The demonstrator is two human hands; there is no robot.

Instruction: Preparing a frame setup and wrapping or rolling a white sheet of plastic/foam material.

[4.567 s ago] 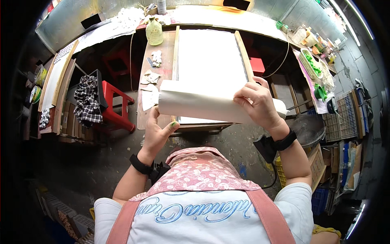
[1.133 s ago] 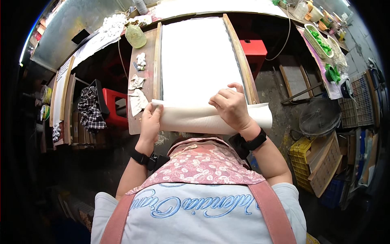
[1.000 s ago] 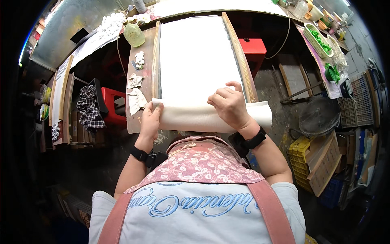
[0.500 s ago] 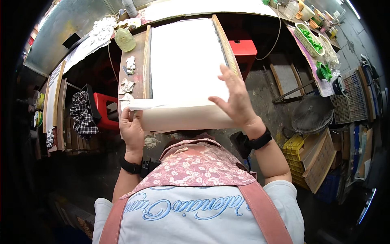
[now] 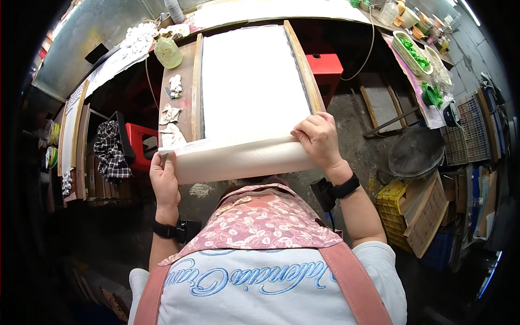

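Note:
A long white sheet (image 5: 249,81), paper or cloth, lies between two wooden strips (image 5: 197,86) on a brown board. Toward me a cream-white flap (image 5: 244,162) bends down over the board's near end, with a crease line along its top. My left hand (image 5: 165,176) pinches the left corner of this crease, thumb and fingers closed. At the right end of the same crease, my right hand (image 5: 319,140) grips the edge with curled fingers. Crumpled pale scraps (image 5: 170,114) and small white lumps (image 5: 175,86) rest on the board's left margin.
A yellowish plastic jug (image 5: 168,53) stands at the board's far left corner. Red stools (image 5: 325,67) are on both sides. To the right are a basket of green pieces (image 5: 414,57), a round fan (image 5: 416,151) and a yellow crate (image 5: 391,206).
My right hand has come down from above the sheet, and its spread fingers have closed on the edge. My left hand has shifted left and slightly nearer, still pinching the sheet's corner.

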